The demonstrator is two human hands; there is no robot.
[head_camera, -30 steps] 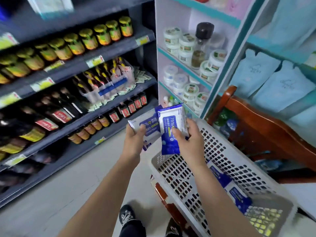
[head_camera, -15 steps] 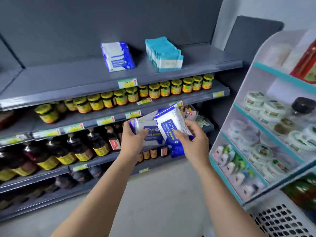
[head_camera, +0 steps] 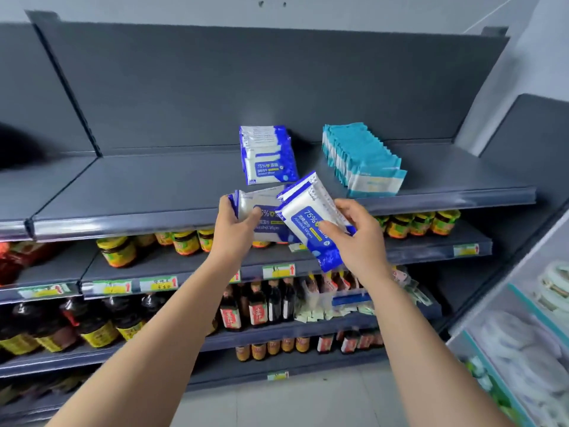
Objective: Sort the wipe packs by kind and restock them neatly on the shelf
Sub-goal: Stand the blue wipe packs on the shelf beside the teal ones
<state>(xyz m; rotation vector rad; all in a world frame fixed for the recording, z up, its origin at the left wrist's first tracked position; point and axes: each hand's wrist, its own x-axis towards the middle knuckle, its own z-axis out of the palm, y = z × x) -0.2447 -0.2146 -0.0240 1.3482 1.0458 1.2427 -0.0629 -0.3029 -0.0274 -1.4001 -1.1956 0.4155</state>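
Below your arms, squat glass jars (head_camera: pixel 117 251) with yellow-green lids and yellow labels line a dark grey lower metal shelf (head_camera: pixel 415 246). Under them stand dark sauce bottles (head_camera: pixel 92 325) with yellow labels, then slimmer dark bottles (head_camera: pixel 257 306) with red labels. Green-and-yellow paper price tags (head_camera: pixel 278 270) sit on the lower edges. At your right, a white rack (head_camera: pixel 495 291) with teal edging holds round white tubs (head_camera: pixel 555 285).

"75%" and "Alcohol Wipes" stand on the tilted pack (head_camera: pixel 311 224) in the right hand (head_camera: pixel 354 238) and on the front shelved pack (head_camera: pixel 268 167) midway along the top shelf (head_camera: pixel 154 186), and "Alcohol Wipes" on the flat pack (head_camera: pixel 266 220) in the left hand (head_camera: pixel 237 226).
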